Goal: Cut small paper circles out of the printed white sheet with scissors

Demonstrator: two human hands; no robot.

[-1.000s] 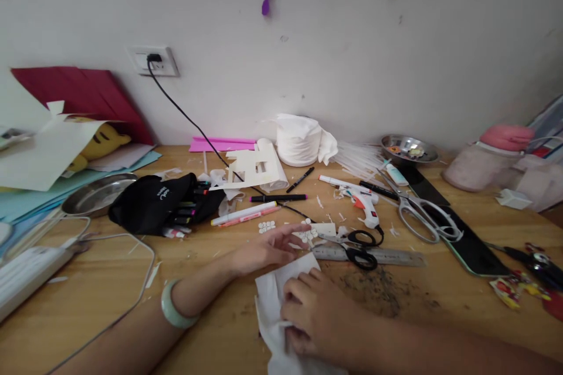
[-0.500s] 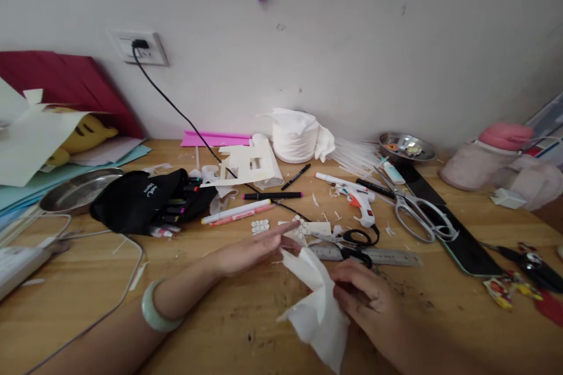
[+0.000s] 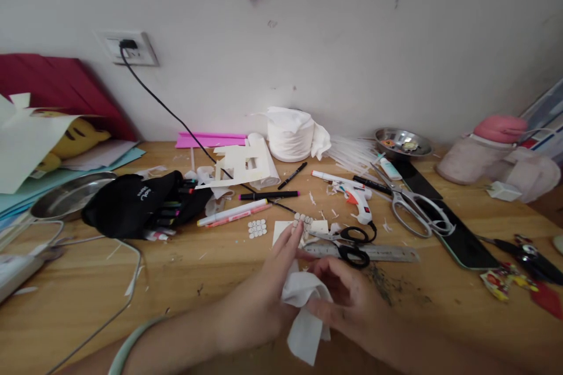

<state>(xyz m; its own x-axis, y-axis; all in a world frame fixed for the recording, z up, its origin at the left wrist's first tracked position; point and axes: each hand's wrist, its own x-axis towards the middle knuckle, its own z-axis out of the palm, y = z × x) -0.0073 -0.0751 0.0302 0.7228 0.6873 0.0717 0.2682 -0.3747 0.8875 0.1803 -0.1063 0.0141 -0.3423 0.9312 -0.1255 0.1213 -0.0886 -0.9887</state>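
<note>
A crumpled white tissue is between my two hands near the table's front edge. My right hand pinches it from the right with bent fingers. My left hand has its fingers stretched forward, its palm side against the tissue's left side. Just beyond the fingertips are small white discs on a pale card, with more discs in rows to the left. Black-handled scissors lie over a steel ruler beyond my right hand.
A white glue gun, large scissors and a dark phone lie to the right. A black pen case and markers lie left. Behind stands a white tissue roll.
My left hand has come right and nearer, up against the tissue. The tissue, spread wide before, is now bunched between both hands. The view has shifted slightly.
</note>
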